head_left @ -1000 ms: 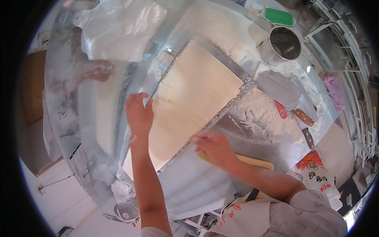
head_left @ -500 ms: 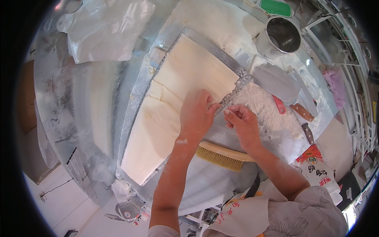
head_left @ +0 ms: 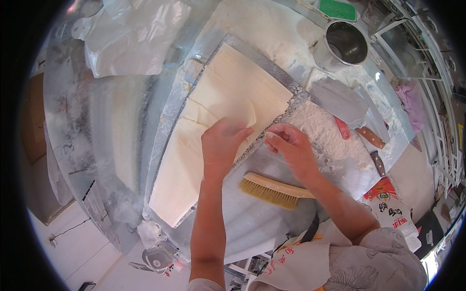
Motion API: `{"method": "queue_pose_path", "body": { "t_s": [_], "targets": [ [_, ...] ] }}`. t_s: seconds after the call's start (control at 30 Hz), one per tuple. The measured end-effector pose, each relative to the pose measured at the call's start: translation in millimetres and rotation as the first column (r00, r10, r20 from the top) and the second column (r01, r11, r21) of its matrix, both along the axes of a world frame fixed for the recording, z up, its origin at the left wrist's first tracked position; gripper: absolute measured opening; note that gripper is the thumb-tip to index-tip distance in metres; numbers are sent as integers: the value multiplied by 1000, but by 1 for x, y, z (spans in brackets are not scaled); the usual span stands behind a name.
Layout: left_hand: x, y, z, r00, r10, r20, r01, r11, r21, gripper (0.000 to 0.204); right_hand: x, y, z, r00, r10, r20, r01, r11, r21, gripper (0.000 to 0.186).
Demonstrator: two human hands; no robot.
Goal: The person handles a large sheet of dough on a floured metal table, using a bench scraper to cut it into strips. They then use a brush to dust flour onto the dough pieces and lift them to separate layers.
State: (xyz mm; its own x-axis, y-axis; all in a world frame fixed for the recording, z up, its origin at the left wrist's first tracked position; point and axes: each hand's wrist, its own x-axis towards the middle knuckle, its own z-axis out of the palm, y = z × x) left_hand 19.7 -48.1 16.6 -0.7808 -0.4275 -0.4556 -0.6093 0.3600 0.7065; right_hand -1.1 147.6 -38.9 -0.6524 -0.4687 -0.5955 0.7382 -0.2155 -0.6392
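Observation:
A stack of pale dough sheets (head_left: 264, 80) lies slantwise on a dark, floury board (head_left: 301, 92), with creases and folds across its middle. My left hand (head_left: 221, 145) is over the near edge of the stack, its thumb and fingers closed on a lifted flap of the top dough sheet; the flap is blurred and curls up beyond the fingers. Just right of the board's edge, my right hand (head_left: 291, 145) hovers with floury fingers curled and the thumb pressed to them. Whatever it may pinch is hidden. The two hands are apart.
A wooden bench brush (head_left: 272, 189) lies near my right forearm. Right of the board are spread flour (head_left: 330, 140), a wide scraper (head_left: 340, 99) and wooden-handled knives (head_left: 371, 137). A metal pot (head_left: 344, 46) stands at the far right, plastic bags (head_left: 133, 39) at the far left.
My left hand has moved left and nearer to me, drawing up a flap of the dough sheet. My right hand has shifted slightly left. Everything else lies as before.

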Motion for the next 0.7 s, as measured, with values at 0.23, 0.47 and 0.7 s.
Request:
{"method": "queue_pose_path", "body": {
  "t_s": [0.23,0.47,0.7],
  "targets": [
    [11,-15,5,998,54,-18,-50,983,175,13,-17,-39,18,942,6,-336,30,994,101,38],
    [12,-35,4,997,31,-65,-16,976,217,12,-31,-43,7,910,7,-415,61,987,152,27],
    [10,-15,3,976,15,-216,-29,998,-61,24,-41,-34,9,883,78,-462,53,963,265,20]
  ]
}}
